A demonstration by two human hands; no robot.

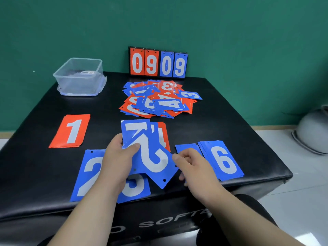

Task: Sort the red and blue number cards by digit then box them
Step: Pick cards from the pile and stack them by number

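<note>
My left hand (118, 157) grips a fan of cards above the table, thumb on top: a blue 7 card (135, 130) in front, with a red 4 card (163, 137) behind it. A tilted, upside-down blue 2 card (156, 164) sticks out of the fan. My right hand (192, 165) pinches its right corner. Sorted piles lie on the black table (239, 121): red 1 (71, 131), blue 2 (88, 174), a blue pile with a half-hidden curved digit (135, 188), and blue 6 (223, 161). A mixed heap of red and blue cards (159, 100) lies behind.
A clear plastic box (79, 77) stands at the table's back left. A flip scoreboard reading 0909 (158, 63) stands at the back edge against the green wall. Another blue pile (186, 148) lies partly behind my right hand. A grey round object (312, 128) sits on the floor to the right.
</note>
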